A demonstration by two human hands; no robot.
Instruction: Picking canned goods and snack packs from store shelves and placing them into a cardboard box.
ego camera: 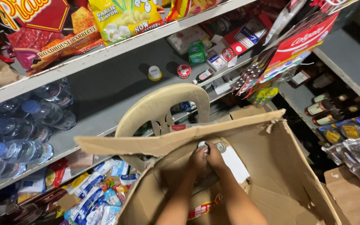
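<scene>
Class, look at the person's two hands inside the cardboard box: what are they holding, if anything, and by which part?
Both the left hand and right hand close on small round-topped containers, gripping near their tops; the lower parts are hidden in the cardboard box.

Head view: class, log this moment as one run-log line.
left hand: on small round items, grip unclear | right hand: same | site: inside open cardboard box | behind: beige plastic chair, grey shelf

Grey shelves point(117, 89) with white front edges are mounted along the wall and are dimly lit. A beige plastic chair point(163, 110) is placed before them.
</scene>
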